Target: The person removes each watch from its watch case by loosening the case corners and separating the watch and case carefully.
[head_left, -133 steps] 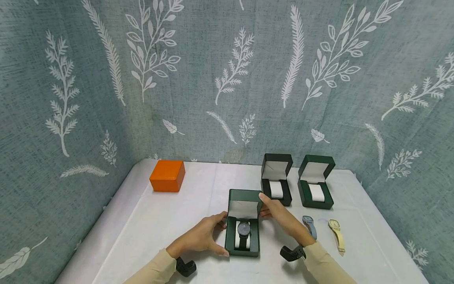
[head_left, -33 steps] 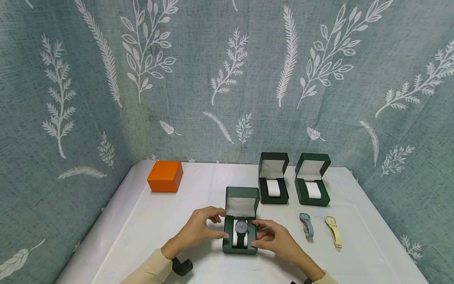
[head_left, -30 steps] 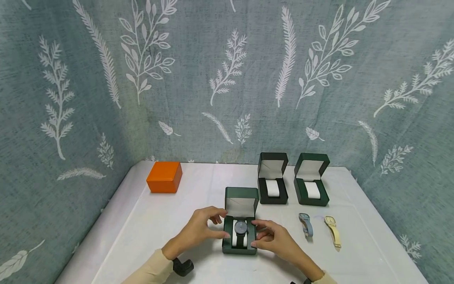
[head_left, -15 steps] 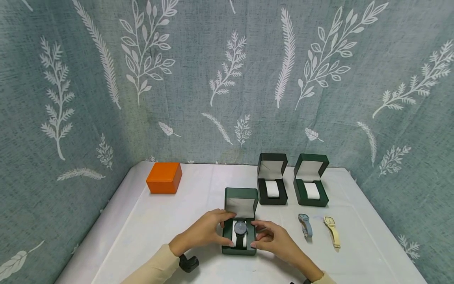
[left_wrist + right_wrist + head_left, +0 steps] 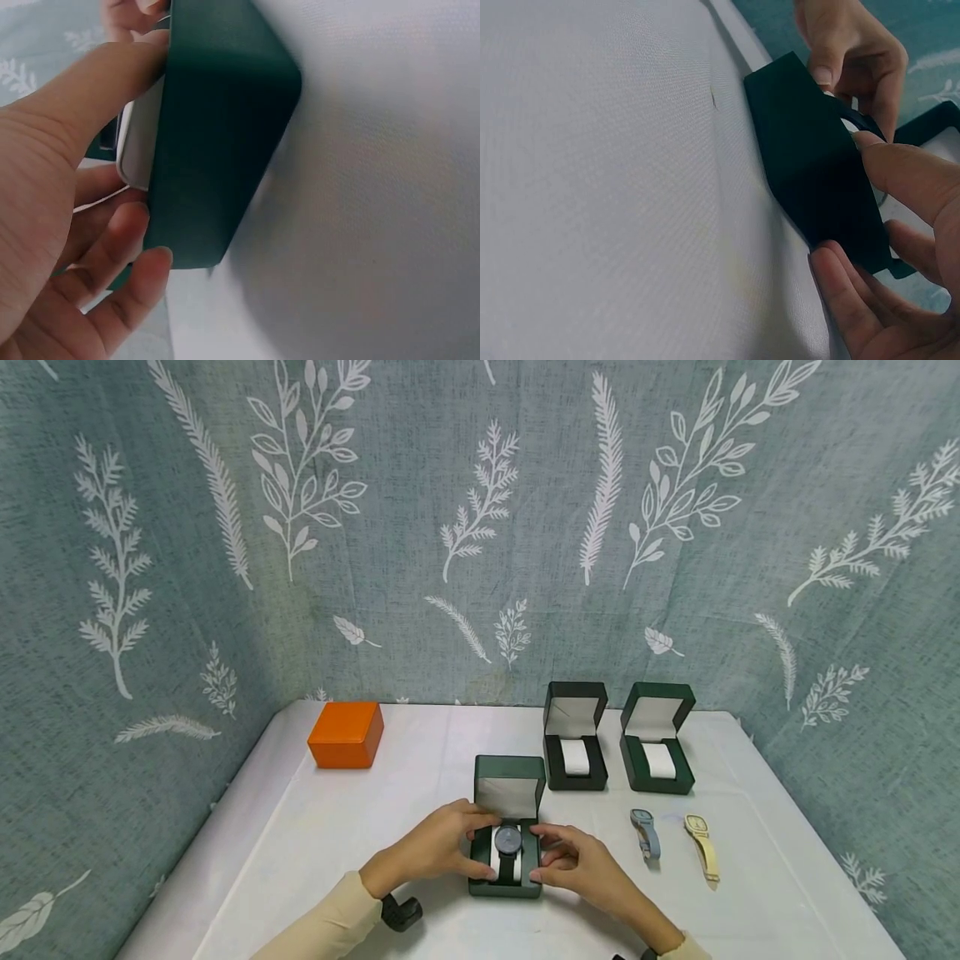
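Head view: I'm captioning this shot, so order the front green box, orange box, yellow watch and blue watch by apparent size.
Largest to smallest:
1. Front green box
2. Orange box
3. Yellow watch and blue watch: too alike to rank

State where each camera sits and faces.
Head: headworn, facing forward and down at the table; left hand and right hand show.
Left wrist: on that wrist, facing the nearer green box; left hand close, right hand beyond.
Right wrist: on that wrist, facing that box; right hand close, left hand beyond.
Both wrist views share that box.
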`<action>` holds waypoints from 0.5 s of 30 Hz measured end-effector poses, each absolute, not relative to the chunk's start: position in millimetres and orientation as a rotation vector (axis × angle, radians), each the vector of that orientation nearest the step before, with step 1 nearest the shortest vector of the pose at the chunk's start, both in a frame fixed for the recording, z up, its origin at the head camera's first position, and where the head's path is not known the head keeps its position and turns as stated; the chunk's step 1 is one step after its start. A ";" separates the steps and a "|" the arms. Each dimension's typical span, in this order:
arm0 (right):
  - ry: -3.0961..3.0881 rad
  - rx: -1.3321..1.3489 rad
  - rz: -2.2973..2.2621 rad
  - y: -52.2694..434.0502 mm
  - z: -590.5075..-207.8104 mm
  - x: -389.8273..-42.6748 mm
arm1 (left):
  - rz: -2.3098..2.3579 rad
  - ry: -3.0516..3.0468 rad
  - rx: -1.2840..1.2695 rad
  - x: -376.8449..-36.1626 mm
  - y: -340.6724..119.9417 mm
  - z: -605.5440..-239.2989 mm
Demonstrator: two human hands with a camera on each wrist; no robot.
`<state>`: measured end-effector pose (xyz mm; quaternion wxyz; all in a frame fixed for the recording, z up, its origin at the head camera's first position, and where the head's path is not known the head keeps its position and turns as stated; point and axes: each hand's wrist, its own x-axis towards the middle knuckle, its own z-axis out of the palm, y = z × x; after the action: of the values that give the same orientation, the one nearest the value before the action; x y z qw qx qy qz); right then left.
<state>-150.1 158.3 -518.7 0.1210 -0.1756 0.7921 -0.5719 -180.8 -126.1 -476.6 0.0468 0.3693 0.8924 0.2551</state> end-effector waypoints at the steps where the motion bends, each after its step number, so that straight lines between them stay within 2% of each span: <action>1: 2.311 -0.511 -1.671 158.5 -519.1 -150.3 | 0.786 2.721 1.131 -181.1 -126.0 -477.0; 15: 2.279 -0.499 -1.697 157.7 -514.1 -149.1 | 0.572 2.800 1.172 -179.5 -120.6 -472.5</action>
<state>-149.1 157.7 -514.1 0.1280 -0.1715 0.7835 -0.5834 -179.5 -120.6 -472.5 0.0263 0.3793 0.9062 0.1851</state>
